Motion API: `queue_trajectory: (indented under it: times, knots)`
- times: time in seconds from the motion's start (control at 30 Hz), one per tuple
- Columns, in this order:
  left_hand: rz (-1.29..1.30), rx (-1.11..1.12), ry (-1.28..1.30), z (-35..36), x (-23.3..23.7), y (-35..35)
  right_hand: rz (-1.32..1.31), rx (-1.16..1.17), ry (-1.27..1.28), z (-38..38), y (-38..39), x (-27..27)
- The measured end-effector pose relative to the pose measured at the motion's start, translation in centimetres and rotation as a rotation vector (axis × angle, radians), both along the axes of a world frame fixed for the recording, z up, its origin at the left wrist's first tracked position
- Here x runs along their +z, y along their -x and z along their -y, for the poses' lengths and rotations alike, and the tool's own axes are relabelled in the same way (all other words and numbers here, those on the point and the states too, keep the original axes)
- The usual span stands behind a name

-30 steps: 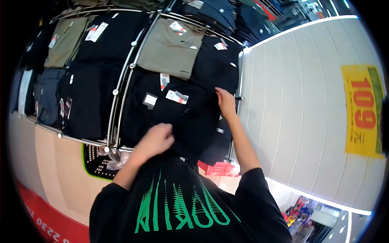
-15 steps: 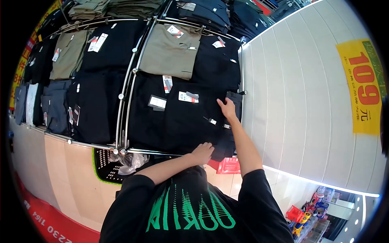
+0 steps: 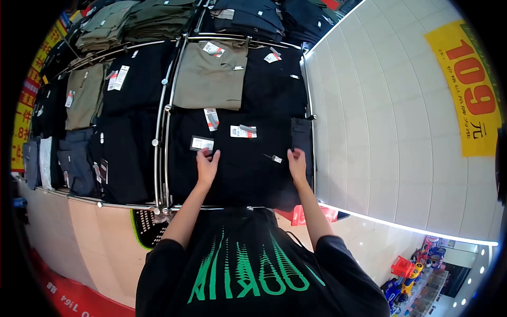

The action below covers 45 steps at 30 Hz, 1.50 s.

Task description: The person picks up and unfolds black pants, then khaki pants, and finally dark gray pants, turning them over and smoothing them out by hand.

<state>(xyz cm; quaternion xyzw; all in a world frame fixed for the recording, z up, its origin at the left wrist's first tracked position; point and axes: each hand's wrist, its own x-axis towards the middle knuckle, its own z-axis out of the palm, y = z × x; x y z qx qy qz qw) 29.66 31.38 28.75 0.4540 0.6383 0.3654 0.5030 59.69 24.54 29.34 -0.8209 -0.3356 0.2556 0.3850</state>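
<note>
Dark folded trousers (image 3: 248, 174) lie on the metal rack in front of me. My left hand (image 3: 208, 164) rests on them just below a white tag (image 3: 202, 143), its fingers apart. On the right edge of the same trousers, my right hand (image 3: 297, 161) has thumb and fingers pressed together beside a dark grey folded piece (image 3: 301, 134); what they pinch cannot be made out. Between the hands lies a small white tag (image 3: 276, 158), with a larger red and white tag (image 3: 243, 131) above it.
Khaki trousers (image 3: 208, 79) and more dark stacks lie farther back. A chrome rail (image 3: 161, 121) divides the rack. On the right stands a white panel (image 3: 364, 116) with a yellow price sign (image 3: 467, 87). A black and green basket (image 3: 148, 227) is below the rack.
My left hand has moved from the trousers' front edge up and left to near the white tag. My right hand has moved slightly down, and its fingers have closed. The view has shifted.
</note>
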Motion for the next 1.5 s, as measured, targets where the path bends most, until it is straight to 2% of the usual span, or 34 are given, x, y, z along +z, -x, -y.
queue_trajectory:
  times: [0.03, 0.07, 0.1, 0.17, 0.23, 0.3, 0.37, 0.4, 0.43, 0.5, 0.57, 0.63, 0.67, 0.7, 0.77, 0.83, 0.97, 1.03, 1.1, 1.17, 1.23, 1.3, 1.33, 1.37, 1.43, 1.5]
  knots:
    - [0.085, -0.09, 0.132, -1.2, -1.1, 0.5, -0.125, -0.027, 0.032, 1.1, 0.8, -0.5]
    - [0.154, -0.128, 0.212, -2.0, -1.6, 0.4, -0.142, -0.051, 0.122, 2.0, 1.7, -1.0]
    - [0.222, -0.163, 0.292, -2.5, -1.6, -0.2, -0.21, -0.081, 0.164, 2.4, 2.9, 0.3]
    - [0.439, -0.248, 0.562, -3.0, 6.9, -0.9, -0.333, -0.002, 0.12, 3.5, 2.6, -1.1]
    - [0.052, -0.368, 0.478, -3.1, 5.4, -3.3, -0.513, 0.034, 0.163, 3.4, 2.3, 0.4]
    - [-0.003, -0.78, 0.352, -3.0, 3.3, -5.5, -0.636, -0.065, 0.063, 3.1, 2.6, 1.0]
    - [0.192, -0.647, -0.07, 0.8, 6.5, -8.1, -0.618, -0.12, -0.015, 3.6, 2.1, -0.6]
    - [0.206, -0.76, -0.189, 1.6, 8.7, -8.6, -0.62, -0.083, -0.092, 4.3, 1.8, -1.5]
    - [0.218, -0.869, -0.313, 2.2, 11.2, -8.9, -0.801, -0.108, -0.205, 5.1, 1.6, -2.3]
    - [0.292, -1.067, -0.206, 3.3, 15.6, -9.2, -1.134, -0.272, -0.262, 9.2, 0.0, -3.7]
    - [0.534, -1.142, -0.239, 4.9, 17.3, -9.6, -1.328, -0.355, -0.304, 10.6, -1.0, -2.9]
    - [0.799, -1.122, -0.233, 5.5, 21.1, -9.1, -1.432, -0.354, -0.348, 11.1, -1.9, -2.1]
    - [0.89, -1.134, -0.119, 5.7, 21.8, -9.1, -1.473, -0.345, -0.368, 11.5, -2.2, -1.8]
    - [0.97, -1.069, -0.133, 5.8, 22.4, -8.9, -1.503, -0.334, -0.385, 11.7, -2.4, -1.5]
    - [0.797, -1.173, 0.11, 4.5, 23.6, -7.7, -1.551, -0.3, -0.396, 11.8, -2.4, -0.9]
    - [0.948, -1.021, 0.203, 3.9, 23.9, -6.3, -1.595, -0.258, -0.396, 11.7, -2.4, -0.3]
    - [0.947, -0.661, 0.04, 1.4, 23.6, -1.3, -1.668, -0.092, -0.353, 9.7, -1.5, 0.0]
    - [0.731, -0.535, 0.165, -0.3, 22.0, 2.9, -1.688, 0.042, -0.302, 7.2, -0.1, 0.0]
    - [0.687, -0.339, 0.265, -2.0, 21.1, 6.6, -1.595, 0.119, -0.16, 4.2, 2.6, 1.3]
    - [0.584, -0.207, 0.165, -3.8, 15.1, 9.6, -1.353, 0.158, 0.093, 0.6, 7.7, 4.7]
    - [0.155, -0.192, -0.145, -5.8, 5.0, 12.8, -1.213, 0.362, 0.258, -1.3, 9.8, 2.0]
    - [-0.461, -0.292, 0.049, -4.6, -1.1, 14.7, -1.023, 0.107, 0.358, -1.5, 12.0, -1.3]
    - [-0.348, -0.256, 0.074, -3.8, 0.8, 13.8, -0.959, 0.052, 0.318, -1.4, 13.1, -0.7]
    - [-0.388, -0.228, 0.129, -3.2, 2.3, 12.7, -1.16, 0.186, 0.181, -1.3, 12.7, -1.5]
    - [-0.433, -0.198, -0.079, -2.2, 2.8, 11.4, -1.005, 0.134, 0.179, -1.6, 14.2, 1.7]
    - [-0.548, -0.183, -0.225, -1.2, 4.3, 10.2, -0.892, 0.27, 0.144, -1.8, 15.8, 7.1]
